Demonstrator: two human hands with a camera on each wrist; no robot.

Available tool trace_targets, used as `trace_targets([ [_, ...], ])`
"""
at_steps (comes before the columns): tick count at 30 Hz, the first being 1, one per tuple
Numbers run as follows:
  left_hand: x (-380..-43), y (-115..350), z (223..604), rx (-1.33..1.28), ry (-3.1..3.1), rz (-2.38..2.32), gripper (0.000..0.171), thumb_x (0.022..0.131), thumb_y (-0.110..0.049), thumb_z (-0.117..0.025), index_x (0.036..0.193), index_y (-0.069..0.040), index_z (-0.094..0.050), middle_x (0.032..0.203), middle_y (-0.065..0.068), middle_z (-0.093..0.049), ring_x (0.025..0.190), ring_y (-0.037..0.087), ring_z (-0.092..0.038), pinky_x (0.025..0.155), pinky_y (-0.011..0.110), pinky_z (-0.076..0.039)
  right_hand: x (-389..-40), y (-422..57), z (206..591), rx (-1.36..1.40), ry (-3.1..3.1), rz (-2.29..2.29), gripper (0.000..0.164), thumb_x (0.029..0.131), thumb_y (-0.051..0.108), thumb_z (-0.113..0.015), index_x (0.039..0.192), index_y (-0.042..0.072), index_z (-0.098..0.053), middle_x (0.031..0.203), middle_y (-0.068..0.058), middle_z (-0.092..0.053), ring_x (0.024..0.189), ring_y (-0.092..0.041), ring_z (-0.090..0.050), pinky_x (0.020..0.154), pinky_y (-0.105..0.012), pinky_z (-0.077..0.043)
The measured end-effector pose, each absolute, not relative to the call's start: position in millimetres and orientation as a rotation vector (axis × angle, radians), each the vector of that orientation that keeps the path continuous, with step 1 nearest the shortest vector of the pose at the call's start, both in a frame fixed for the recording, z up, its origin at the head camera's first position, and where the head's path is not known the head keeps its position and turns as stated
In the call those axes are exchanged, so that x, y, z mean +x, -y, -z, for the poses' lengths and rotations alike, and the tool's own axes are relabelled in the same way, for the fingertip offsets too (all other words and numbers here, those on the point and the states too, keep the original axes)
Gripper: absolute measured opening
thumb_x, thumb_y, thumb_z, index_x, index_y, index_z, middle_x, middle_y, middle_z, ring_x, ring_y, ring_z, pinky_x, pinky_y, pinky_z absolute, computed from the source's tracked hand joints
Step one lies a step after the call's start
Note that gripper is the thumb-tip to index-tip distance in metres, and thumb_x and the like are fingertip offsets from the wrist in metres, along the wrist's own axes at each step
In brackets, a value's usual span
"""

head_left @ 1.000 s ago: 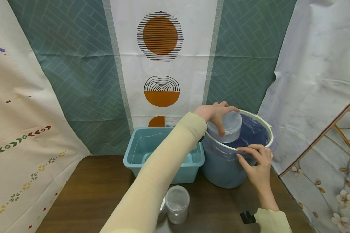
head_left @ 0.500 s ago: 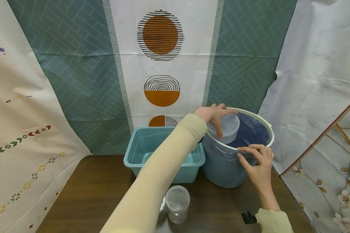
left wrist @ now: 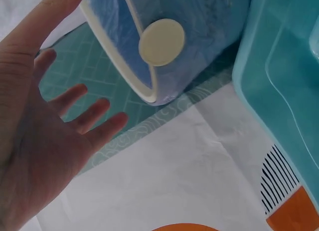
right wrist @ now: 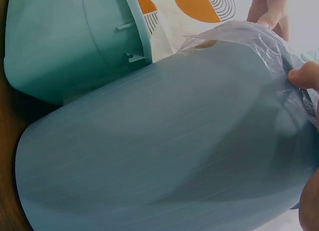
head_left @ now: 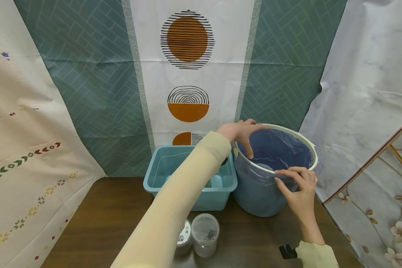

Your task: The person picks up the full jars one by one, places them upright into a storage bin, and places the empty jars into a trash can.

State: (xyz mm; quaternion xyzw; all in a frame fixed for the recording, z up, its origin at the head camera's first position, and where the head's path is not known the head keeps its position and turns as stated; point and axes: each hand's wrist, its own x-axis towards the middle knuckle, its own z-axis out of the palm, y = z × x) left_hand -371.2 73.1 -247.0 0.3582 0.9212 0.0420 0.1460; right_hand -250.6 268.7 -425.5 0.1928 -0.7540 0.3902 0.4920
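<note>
My left hand [head_left: 240, 134] hovers over the left side of a blue trash bin [head_left: 259, 197], fingers spread and holding nothing. In the left wrist view that palm and its fingers [left wrist: 102, 133] are apart from the bin. A clear plastic liner [right wrist: 244, 34] lines the bin and folds over its lip under a cream ring [head_left: 286, 129]. At the near side my right hand [head_left: 299, 191] pinches the ring and liner between thumb and fingers. Low inside the bin a small part of a clear round container [head_left: 264, 166] shows; the near rim hides most of it.
A teal basin [head_left: 154, 178] stands left of the bin, partly behind my left sleeve. Two clear round containers, one plain [head_left: 205, 234] and one with a labelled lid [head_left: 185, 234], stand on the brown table [head_left: 100, 223]. Patterned cloths [head_left: 97, 93] hang behind and at both sides.
My left hand let go of the clear plastic container, which dropped into the bin. The hand shifted slightly left. My right hand kept its pinch on the rim.
</note>
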Motion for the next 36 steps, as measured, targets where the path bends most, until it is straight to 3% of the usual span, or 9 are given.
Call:
trace_targets([
  [5,-373.4,-63.8,249.3,1.114,-2.621,-0.211,0.109,0.077,-0.042,-0.083,0.157,-0.043,-0.009,0.166,0.0,-0.007,0.154,0.028,-0.014,0.114,0.049,-0.038,-251.4,-270.0,426.5,0.47,1.817,-0.946,0.018,0.075,0.005,-0.081,0.093,0.007,-0.078,0.097,-0.014,-0.061,0.101,0.001,-0.039,0.1,-0.029,-0.018],
  [10,-367.8,-47.1,249.1,1.178,-2.608,-0.298,0.112,0.075,-0.039,-0.086,0.158,-0.04,-0.01,0.165,0.002,-0.009,0.151,0.024,-0.02,0.113,0.046,-0.041,-252.6,-270.4,428.7,0.477,1.807,-0.95,0.018,0.073,0.004,-0.081,0.092,0.005,-0.078,0.097,-0.015,-0.06,0.101,0.0,-0.039,0.099,-0.029,-0.018],
  [20,-339.7,-7.1,251.5,1.394,-2.61,-0.538,0.113,0.073,-0.041,-0.087,0.159,-0.031,-0.015,0.164,0.004,-0.016,0.149,0.023,-0.023,0.117,0.046,-0.037,-253.8,-268.4,427.5,0.479,1.777,-0.957,0.018,0.072,-0.001,-0.08,0.09,0.001,-0.076,0.094,-0.018,-0.059,0.1,0.001,-0.039,0.098,-0.028,-0.018],
  [28,-294.7,34.5,278.7,1.365,-2.679,-0.713,0.113,0.07,-0.044,-0.088,0.158,-0.037,-0.017,0.165,0.004,-0.014,0.15,0.026,-0.019,0.117,0.052,-0.035,-254.1,-265.9,425.5,0.483,1.782,-0.963,0.019,0.071,-0.002,-0.08,0.09,0.001,-0.077,0.094,-0.017,-0.059,0.1,0.0,-0.039,0.099,-0.029,-0.018],
  [36,-258.3,55.1,320.3,1.331,-2.665,-0.824,0.109,0.072,-0.04,-0.089,0.156,-0.04,-0.02,0.164,-0.001,-0.018,0.148,0.025,-0.025,0.112,0.049,-0.041,-248.8,-261.6,420.5,0.482,1.771,-0.963,0.014,0.075,0.001,-0.079,0.089,-0.001,-0.075,0.093,-0.019,-0.057,0.099,0.0,-0.038,0.097,-0.028,-0.017],
])
